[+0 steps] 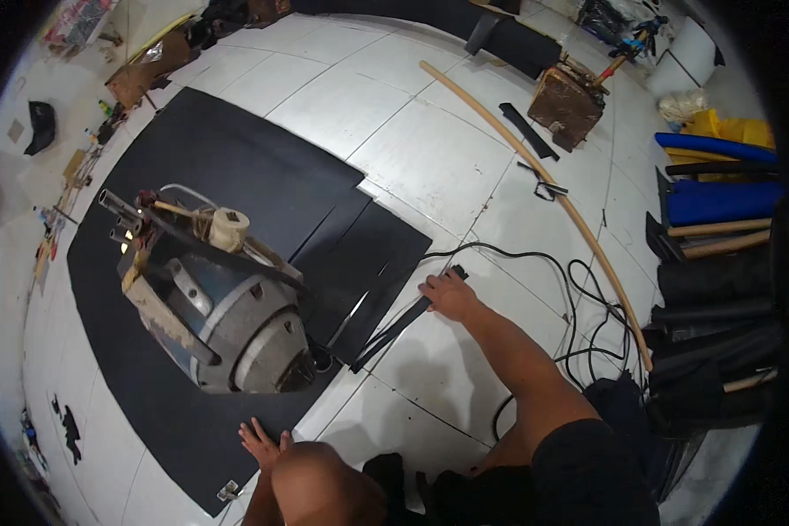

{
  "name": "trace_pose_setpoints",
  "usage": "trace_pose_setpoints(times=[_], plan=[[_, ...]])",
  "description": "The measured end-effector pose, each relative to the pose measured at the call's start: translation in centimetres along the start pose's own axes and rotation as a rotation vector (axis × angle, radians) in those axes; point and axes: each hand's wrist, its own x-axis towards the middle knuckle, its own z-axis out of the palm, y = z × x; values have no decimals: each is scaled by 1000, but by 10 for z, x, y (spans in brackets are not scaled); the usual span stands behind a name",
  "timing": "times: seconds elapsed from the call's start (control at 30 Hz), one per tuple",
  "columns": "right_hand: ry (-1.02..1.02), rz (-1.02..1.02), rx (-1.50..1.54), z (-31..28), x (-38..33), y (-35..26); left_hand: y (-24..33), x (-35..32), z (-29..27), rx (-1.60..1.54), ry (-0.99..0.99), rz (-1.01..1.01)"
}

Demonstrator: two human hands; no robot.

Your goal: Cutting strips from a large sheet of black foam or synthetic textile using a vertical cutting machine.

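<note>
My right hand (448, 295) is closed over the far end of a narrow black strip (403, 320), which lies along the edge of a large black sheet (228, 131). My left hand (263, 443) rests on the sheet's near part with its fingers spread, holding nothing. Between my hands and the sheet's far side, a heavy grey metal machine (259, 333) with a tapered end and a bluish body lies on the sheet. A smaller black piece (377, 254) with slits cut in it overlaps the sheet beside the machine.
A black cable (535, 254) loops over the white tiled floor at the right. Beyond it lies a long curved wooden strip (579, 215). A rusty brown block (568, 103) stands at the far right. Black and blue rolls (719, 202) are stacked along the right side.
</note>
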Motion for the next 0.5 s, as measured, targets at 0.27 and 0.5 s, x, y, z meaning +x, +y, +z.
trace_pose_setpoints(times=[0.27,0.5], plan=[[-58,-89,-155,10,-12,-17,-3,-3,4,126,-47,51],[9,-111,-67,21,-15,-3,-8,-7,12,159,-24,38]])
